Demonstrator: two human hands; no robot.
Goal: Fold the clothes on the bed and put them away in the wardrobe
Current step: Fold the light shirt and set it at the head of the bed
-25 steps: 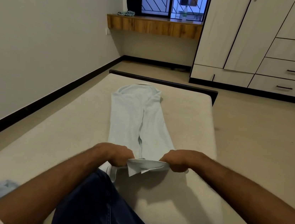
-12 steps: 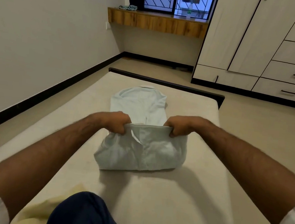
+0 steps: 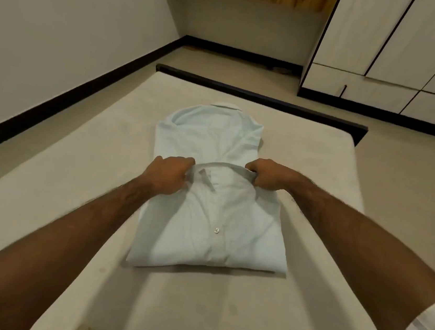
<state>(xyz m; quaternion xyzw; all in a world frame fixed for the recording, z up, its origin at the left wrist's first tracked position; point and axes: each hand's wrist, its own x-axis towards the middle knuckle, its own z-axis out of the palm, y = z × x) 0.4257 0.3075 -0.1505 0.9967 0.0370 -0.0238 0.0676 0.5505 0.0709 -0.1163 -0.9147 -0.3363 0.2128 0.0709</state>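
Shirt (image 3: pixel 215 192) lying mid-frame on the bed (image 3: pixel 300 326), its near half folded over the far half, left hand (image 3: pixel 167 175) and right hand (image 3: pixel 265 175) at the fold's two corners, wardrobe (image 3: pixel 400 50) upper right, wall (image 3: pixel 48 34) along the left

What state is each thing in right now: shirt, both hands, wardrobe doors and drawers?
Shirt: near half folded over the far half, lying on the bed, fold unfinished.
Left hand: grips the folded edge's left corner.
Right hand: grips the folded edge's right corner.
Wardrobe doors: closed.
Wardrobe drawers: closed.
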